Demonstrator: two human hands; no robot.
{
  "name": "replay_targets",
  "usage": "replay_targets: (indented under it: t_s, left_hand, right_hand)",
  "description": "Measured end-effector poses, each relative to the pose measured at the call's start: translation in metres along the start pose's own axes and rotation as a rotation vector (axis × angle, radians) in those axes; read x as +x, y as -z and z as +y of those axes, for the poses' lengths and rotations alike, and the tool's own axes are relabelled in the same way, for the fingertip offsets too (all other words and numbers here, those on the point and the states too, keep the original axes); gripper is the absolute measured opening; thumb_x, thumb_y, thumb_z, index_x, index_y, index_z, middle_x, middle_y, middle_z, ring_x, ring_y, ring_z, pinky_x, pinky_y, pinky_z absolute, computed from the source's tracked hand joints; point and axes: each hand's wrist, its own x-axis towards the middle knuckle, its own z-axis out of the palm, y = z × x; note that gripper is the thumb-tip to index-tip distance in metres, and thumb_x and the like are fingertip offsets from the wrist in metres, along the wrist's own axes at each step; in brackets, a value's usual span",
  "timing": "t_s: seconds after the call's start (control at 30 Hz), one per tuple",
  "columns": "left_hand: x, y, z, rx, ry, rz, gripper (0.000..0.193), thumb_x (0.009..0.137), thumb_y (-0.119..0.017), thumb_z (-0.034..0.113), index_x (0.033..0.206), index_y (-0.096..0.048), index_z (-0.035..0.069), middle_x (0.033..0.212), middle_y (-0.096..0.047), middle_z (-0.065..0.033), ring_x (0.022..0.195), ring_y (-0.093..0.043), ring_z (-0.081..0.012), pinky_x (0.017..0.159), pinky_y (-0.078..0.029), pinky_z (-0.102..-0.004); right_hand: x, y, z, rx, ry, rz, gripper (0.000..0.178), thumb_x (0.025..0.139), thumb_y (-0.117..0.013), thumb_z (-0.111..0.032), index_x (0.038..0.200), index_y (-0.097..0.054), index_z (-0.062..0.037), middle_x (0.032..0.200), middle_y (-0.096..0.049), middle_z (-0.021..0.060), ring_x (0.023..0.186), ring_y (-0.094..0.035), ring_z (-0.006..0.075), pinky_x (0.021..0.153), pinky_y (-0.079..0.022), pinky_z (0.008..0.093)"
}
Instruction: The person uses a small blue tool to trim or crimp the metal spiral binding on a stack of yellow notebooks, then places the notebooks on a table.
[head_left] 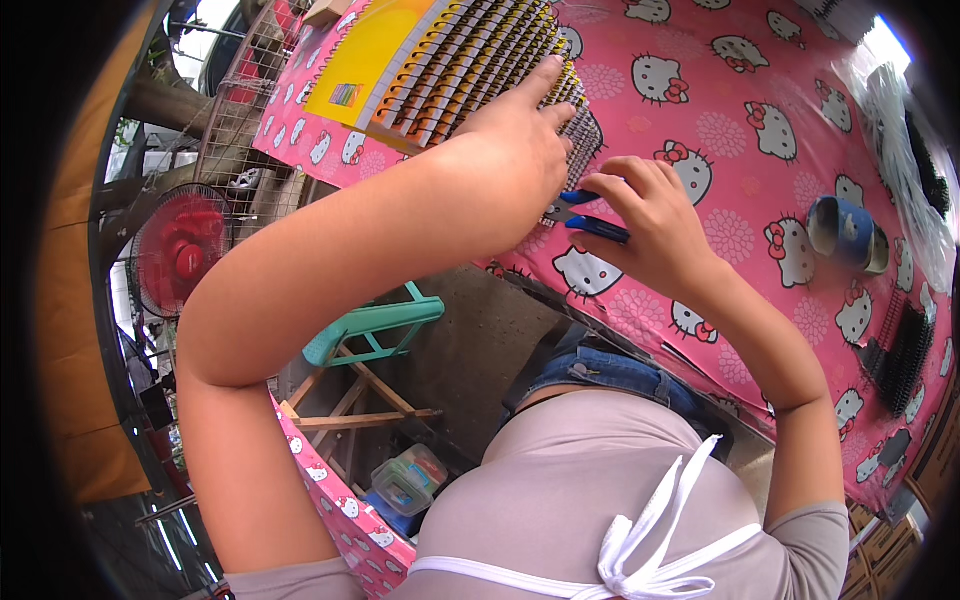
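A fanned stack of spiral-bound notebooks [458, 62] with yellow covers and black coils lies at the far edge of the pink table. My left hand [515, 140] rests across the coiled edges, its fingers stretched out and apart. Close by, on its right, my right hand [660, 215] is closed around blue-handled pliers [598, 230]. The pliers' jaws point left toward the near end of the coils, partly covered by my left hand and wrist. Whether the jaws touch a coil I cannot tell.
On the patterned pink tablecloth [725, 135], a blue roll [845, 235], black coils [905, 360] and a clear plastic bag [890, 150] lie to the right. Left of the table stand a red fan [185, 255], a green stool [385, 325] and a wire rack [245, 110].
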Motion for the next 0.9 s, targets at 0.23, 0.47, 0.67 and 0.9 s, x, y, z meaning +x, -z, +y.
replay_targets:
  t_s: [0.23, 0.47, 0.67, 0.9]
  left_hand:
    - [0.003, 0.010, 0.001, 0.021, -0.005, -0.084, 0.042, 0.090, -0.055, 0.030, 0.130, -0.059, 0.017, 0.146, -0.046, 0.0003, 0.142, -0.031, -0.0197, 0.118, -0.004, -0.0560]
    - [0.005, 0.006, 0.004, 0.003, -0.012, -0.069, 0.039, 0.091, -0.054, 0.029, 0.129, -0.061, 0.020, 0.147, -0.045, 0.0022, 0.143, -0.029, -0.0203, 0.118, -0.004, -0.0567]
    - [0.005, 0.008, 0.004, 0.008, -0.001, -0.080, 0.040, 0.090, -0.056, 0.029, 0.129, -0.061, 0.020, 0.146, -0.046, 0.0019, 0.143, -0.028, -0.0206, 0.118, -0.004, -0.0568]
    - [0.010, 0.004, 0.006, -0.064, -0.004, -0.041, 0.042, 0.087, -0.058, 0.030, 0.127, -0.062, 0.019, 0.147, -0.045, 0.0012, 0.144, -0.026, -0.0211, 0.118, -0.003, -0.0578]
  right_hand:
    - [0.017, 0.006, 0.008, 0.672, -0.527, -0.435, 0.030, 0.076, -0.078, -0.030, 0.085, -0.070, -0.0026, 0.068, -0.065, 0.0097, 0.059, -0.064, 0.0210, 0.056, -0.050, 0.0332]
    - [-0.001, -0.002, 0.000, 0.262, -0.215, -0.174, 0.034, 0.075, -0.079, -0.031, 0.094, -0.067, -0.0054, 0.083, -0.062, 0.0097, 0.078, -0.063, 0.0245, 0.068, -0.050, 0.0373]
    - [-0.005, -0.012, -0.005, -0.020, -0.010, 0.006, 0.040, 0.072, -0.080, -0.032, 0.098, -0.065, -0.0059, 0.093, -0.061, 0.0092, 0.088, -0.059, 0.0275, 0.077, -0.045, 0.0380]
    - [0.012, -0.007, 0.009, 0.801, -0.780, -0.528, 0.041, 0.077, -0.078, -0.037, 0.081, -0.071, 0.0025, 0.062, -0.066, 0.0109, 0.055, -0.064, 0.0151, 0.052, -0.050, 0.0323]
